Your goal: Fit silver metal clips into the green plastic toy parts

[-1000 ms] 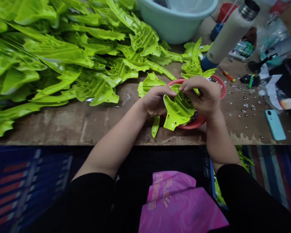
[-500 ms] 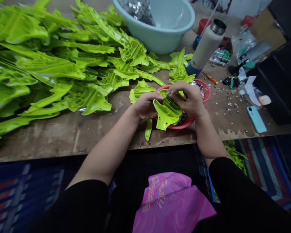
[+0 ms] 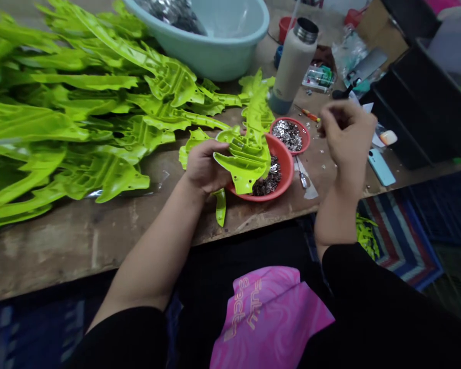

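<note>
My left hand (image 3: pixel 205 166) is closed on the edge of a lime-green molded plastic part (image 3: pixel 248 160), ribbed side up, with a long arm pointing away from me. Below that part stands a red bowl (image 3: pixel 287 174) of small metal pieces, partly covered by it. My right hand (image 3: pixel 348 133) is raised off to the right, fingers curled together near the thumb; whatever they may pinch is hidden. A smaller red basket (image 3: pixel 306 139) of shiny metal clips (image 3: pixel 286 134) sits between the hands. Another curved green piece (image 3: pixel 220 209) lies near the table edge.
A big heap of green plastic parts (image 3: pixel 61 120) covers the left side. A pale blue basin (image 3: pixel 230 54), a bottle (image 3: pixel 294 64), an orange screwdriver (image 3: pixel 312 117), a phone (image 3: pixel 381 168) and black bins (image 3: pixel 422 113) stand or lie beyond and to the right.
My right hand has left the green part and moved right, up over the table. My left hand still holds the part. The view has turned rightward, revealing the bowl and basket more fully.
</note>
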The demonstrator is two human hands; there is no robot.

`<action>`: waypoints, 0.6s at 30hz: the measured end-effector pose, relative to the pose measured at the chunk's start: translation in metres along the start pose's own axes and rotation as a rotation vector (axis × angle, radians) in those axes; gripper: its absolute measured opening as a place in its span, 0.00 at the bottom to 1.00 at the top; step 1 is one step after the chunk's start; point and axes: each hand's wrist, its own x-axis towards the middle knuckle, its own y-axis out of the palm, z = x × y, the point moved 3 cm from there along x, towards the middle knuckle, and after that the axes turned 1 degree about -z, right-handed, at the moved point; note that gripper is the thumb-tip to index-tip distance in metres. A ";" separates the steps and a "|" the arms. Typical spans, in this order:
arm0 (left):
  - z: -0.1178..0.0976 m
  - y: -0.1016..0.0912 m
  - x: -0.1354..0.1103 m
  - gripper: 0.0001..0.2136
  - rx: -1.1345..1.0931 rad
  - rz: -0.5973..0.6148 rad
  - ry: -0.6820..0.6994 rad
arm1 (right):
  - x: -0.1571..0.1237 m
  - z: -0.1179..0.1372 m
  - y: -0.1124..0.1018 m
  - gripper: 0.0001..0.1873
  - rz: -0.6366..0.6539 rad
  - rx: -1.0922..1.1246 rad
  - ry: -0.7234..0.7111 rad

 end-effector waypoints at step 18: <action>0.004 -0.004 0.018 0.27 -0.122 0.001 0.189 | -0.092 -0.055 -0.018 0.28 0.537 -0.748 0.533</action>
